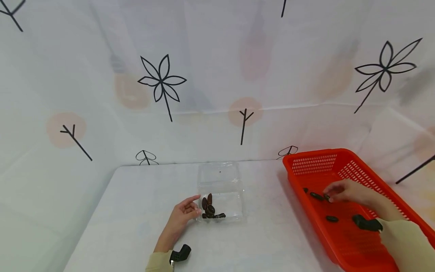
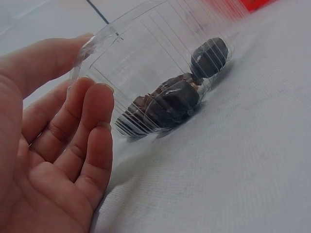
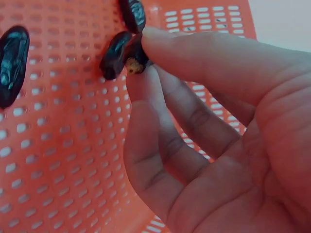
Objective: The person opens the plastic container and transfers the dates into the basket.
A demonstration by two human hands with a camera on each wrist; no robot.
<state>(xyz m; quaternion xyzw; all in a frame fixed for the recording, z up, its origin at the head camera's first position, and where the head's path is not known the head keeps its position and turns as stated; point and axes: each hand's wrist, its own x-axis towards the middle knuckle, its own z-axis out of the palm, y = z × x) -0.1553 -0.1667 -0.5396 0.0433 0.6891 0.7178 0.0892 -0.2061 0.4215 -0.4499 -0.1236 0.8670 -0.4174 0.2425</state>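
Note:
My right hand [image 1: 353,192] is inside the red basket [image 1: 307,217], where thumb and fingers pinch a dark, shiny date [image 3: 136,56] with a tan stem end. Close by the held one lies another date [image 3: 113,57], and a third date [image 1: 332,218] rests nearer the front. On the table, my left hand [image 1: 181,215] holds the left edge of a clear plastic box [image 1: 234,204] between thumb and fingers. Several brown dates [image 1: 211,209] lie in the box's left and front part. Its clear lid [image 1: 218,173] is folded back, away from me.
The perforated basket stands on the right, to the side of the box. White cloth [image 1: 265,234] covers the table. Behind it hangs a pale sheet [image 1: 210,83] printed with leaves and twigs. A small black camera [image 1: 181,253] sits on each wrist.

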